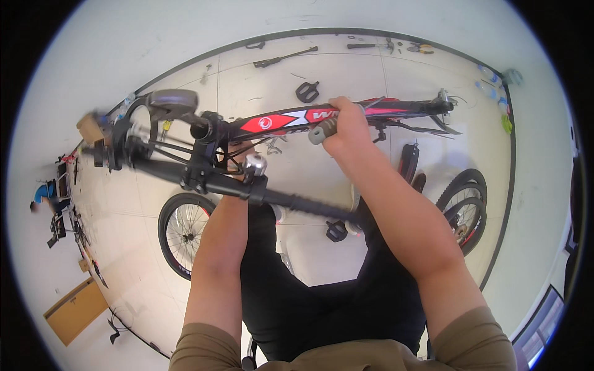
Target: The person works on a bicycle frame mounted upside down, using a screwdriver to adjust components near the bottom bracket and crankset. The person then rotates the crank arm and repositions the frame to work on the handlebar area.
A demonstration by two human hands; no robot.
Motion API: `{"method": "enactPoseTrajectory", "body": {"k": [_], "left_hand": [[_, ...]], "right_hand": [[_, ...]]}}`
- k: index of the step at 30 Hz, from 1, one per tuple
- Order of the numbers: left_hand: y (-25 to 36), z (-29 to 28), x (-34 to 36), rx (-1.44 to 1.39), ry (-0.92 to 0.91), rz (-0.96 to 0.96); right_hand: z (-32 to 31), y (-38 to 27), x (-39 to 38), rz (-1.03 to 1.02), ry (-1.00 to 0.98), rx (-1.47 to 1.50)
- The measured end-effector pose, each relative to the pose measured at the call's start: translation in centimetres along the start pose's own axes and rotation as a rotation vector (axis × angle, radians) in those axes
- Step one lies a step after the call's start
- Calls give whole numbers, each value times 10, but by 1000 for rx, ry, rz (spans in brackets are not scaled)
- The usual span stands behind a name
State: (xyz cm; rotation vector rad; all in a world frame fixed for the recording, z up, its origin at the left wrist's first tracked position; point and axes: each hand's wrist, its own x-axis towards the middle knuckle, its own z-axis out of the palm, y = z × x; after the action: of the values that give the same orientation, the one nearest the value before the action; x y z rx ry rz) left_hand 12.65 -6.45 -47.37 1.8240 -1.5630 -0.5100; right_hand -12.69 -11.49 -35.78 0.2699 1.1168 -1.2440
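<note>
A black, red and white bicycle frame [281, 119] lies across in front of me, its handlebar [288, 201] to the left and near, partly blurred. My right hand [349, 131] is closed at the top tube, fingers over it. In the same hand is a screwdriver [323, 131] with a grey handle, its thin shaft pointing right over the frame. My left hand [242, 152] is at the underside of the frame just behind the head tube. Handlebar and cables partly cover it, and its fingers are mostly hidden. A silver bell [254, 165] sits on the bar.
On the floor lie one wheel [185, 235] at left, more wheels [464, 210] at right, and pedals [307, 92] [336, 231]. A hammer [374, 46], pliers [421, 48] and bottles [489, 83] are along the far wall. Another person [44, 195] is at far left, beside bicycle parts.
</note>
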Motion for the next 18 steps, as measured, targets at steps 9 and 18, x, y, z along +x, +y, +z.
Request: {"method": "enactPoseTrajectory", "body": {"k": [9, 18], "left_hand": [[-28, 3, -1, -187, -140, -6], [-55, 7, 6, -389, -276, -110]], "right_hand": [[1, 4, 14, 13, 104, 24], [-6, 14, 30, 12, 94, -14]]}}
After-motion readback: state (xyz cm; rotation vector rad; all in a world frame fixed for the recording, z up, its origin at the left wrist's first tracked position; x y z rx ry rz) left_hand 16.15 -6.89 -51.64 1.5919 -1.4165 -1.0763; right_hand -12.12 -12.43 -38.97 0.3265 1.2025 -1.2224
